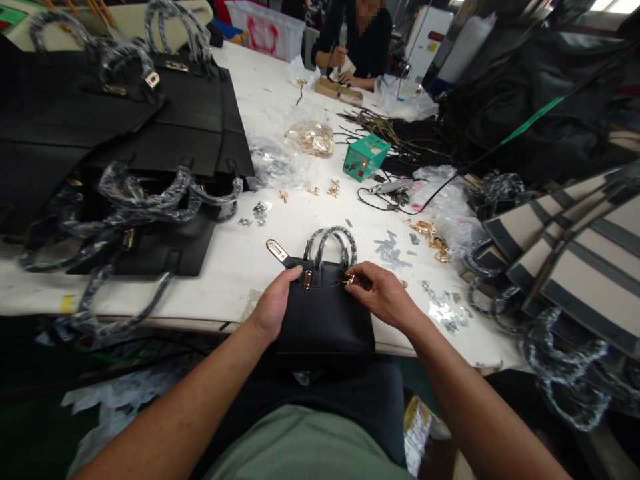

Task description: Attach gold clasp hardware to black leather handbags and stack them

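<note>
A small black handbag (325, 323) rests at the table's front edge, its two wrapped handles (337, 241) pointing away from me. Gripping the bag's left upper corner is my left hand (274, 303), thumb on top of the leather. Between the thumb and fingers of my right hand (377, 290) is a small gold metal fitting (349, 280), held against the bag's upper right front. A similar gold fitting (307, 279) sits on the bag left of the handles. Beyond my left thumb, a strap with a gold plate (276, 250) sticks out.
Large black handbags (195, 133) are piled on the left. Striped bag pieces (575, 247) stand at the right. Thin metal plates (393, 252), gold fittings (427, 230) and a green power box (366, 158) lie on the table (235, 263). A co-worker (357, 40) sits across.
</note>
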### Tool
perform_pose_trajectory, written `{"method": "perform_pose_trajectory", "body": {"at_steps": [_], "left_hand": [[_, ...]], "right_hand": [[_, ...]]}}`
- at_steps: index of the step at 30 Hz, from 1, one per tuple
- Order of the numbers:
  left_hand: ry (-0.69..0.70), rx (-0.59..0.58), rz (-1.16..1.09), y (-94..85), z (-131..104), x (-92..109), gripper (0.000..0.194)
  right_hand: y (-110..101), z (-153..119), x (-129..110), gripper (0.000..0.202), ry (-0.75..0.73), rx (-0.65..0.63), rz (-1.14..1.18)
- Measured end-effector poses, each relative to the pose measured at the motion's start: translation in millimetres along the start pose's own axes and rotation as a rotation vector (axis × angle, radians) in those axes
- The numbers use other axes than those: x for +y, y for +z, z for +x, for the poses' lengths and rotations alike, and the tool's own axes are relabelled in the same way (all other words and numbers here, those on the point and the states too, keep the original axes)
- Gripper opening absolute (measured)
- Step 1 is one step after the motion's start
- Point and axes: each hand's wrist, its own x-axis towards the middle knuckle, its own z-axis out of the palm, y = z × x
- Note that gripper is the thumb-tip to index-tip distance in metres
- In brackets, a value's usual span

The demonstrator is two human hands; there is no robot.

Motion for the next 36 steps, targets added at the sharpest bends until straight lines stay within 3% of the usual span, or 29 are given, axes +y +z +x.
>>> {"method": "perform_pose_trajectory", "body": {"at_steps": [8, 25, 31, 36], "left_hand": [[-0.009, 0.020, 0.002, 2.4, 0, 0, 0.043], [0.042, 0.025, 0.002, 5.8, -2, 0, 0.038], [0.062, 0.011, 0.014, 4.8, -2, 0, 0.039], [0.074, -0.023, 0.009, 1.6, -1, -1, 0.038]], "right_hand": [[5, 0, -5, 0.015, -0.016, 0.037, -0.063], [1, 15, -13, 0.012, -0.082, -0.116, -0.211], [3, 16, -22, 0.025, -0.003, -0.098, -0.263], [6, 9, -25, 0.008, 0.060, -0.035, -0.499]]}}
